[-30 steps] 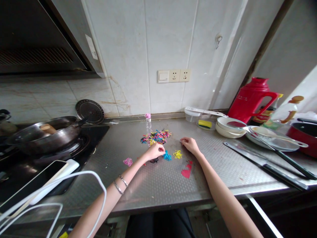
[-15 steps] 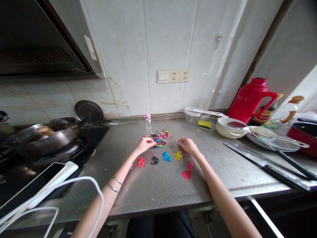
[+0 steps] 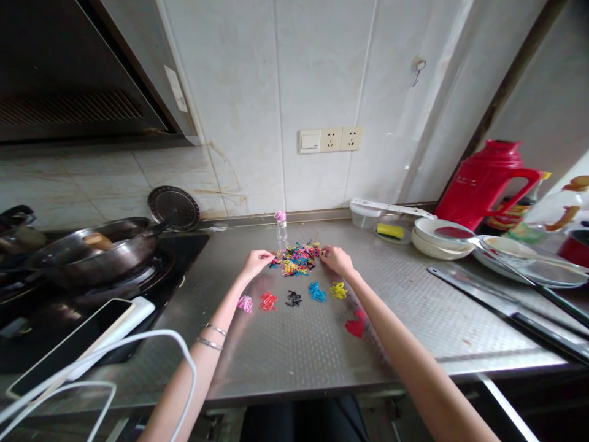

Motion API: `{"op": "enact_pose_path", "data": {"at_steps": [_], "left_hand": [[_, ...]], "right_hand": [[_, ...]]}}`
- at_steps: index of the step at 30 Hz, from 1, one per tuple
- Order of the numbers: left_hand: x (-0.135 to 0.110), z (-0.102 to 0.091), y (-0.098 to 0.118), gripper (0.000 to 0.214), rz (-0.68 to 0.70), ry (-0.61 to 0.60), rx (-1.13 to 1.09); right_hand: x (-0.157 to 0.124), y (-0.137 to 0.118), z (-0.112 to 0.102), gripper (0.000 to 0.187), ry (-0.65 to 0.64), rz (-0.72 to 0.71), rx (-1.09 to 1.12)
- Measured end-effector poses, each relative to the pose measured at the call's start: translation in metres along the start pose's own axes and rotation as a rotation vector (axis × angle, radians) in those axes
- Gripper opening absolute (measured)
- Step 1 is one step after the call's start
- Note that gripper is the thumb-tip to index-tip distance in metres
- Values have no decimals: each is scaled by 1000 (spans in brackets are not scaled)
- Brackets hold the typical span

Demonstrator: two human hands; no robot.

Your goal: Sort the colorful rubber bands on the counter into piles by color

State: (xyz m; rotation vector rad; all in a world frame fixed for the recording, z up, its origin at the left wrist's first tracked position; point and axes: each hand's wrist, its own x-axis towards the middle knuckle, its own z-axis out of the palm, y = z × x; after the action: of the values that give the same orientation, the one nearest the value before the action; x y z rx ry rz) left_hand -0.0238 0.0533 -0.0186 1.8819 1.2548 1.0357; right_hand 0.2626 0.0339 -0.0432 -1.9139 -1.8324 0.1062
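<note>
A mixed heap of small coloured rubber bands (image 3: 299,260) lies on the steel counter. At its left edge is my left hand (image 3: 258,263), with thumb and fingers pinched together. My right hand (image 3: 337,260) touches the right edge of the heap with its fingers curled in. What either hand pinches is too small to make out. Nearer me, sorted piles form a row: pink bands (image 3: 245,303), partly behind my left forearm, red bands (image 3: 268,301), black bands (image 3: 293,299), blue bands (image 3: 317,291) and yellow bands (image 3: 338,290).
A small pink-capped bottle (image 3: 281,226) stands behind the heap. Beside my right forearm lies a bag with a red label (image 3: 356,323). Bowls (image 3: 439,244), a knife (image 3: 469,291) and a red thermos (image 3: 483,184) are at right. A pan (image 3: 96,258) and a phone (image 3: 69,347) are at left.
My right hand has moved left to the heap's edge. My left hand has drawn back left from the heap's front, and the pink pile shows more. The view has shifted slightly left.
</note>
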Motion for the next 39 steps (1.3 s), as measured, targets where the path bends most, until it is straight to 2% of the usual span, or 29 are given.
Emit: {"op": "enact_pose_path", "data": {"at_steps": [8, 18, 24, 27, 32, 39], "left_hand": [[1, -3, -1, 20, -15, -2, 2], [1, -3, -2, 17, -11, 0, -2], [-1, -4, 0, 18, -17, 3, 17], [-2, -3, -1, 19, -16, 4, 34], [-3, -2, -6, 18, -11, -3, 75], [-1, 0, -18, 16, -17, 2, 170]], "right_hand": [[4, 6, 7, 26, 23, -49, 15], [6, 19, 6, 30, -13, -88, 209], [5, 12, -9, 26, -11, -165, 327], [-1, -5, -21, 24, -148, -271, 452], [-21, -41, -31, 23, -506, -414, 640], [-43, -70, -21, 23, -659, -543, 696]]}}
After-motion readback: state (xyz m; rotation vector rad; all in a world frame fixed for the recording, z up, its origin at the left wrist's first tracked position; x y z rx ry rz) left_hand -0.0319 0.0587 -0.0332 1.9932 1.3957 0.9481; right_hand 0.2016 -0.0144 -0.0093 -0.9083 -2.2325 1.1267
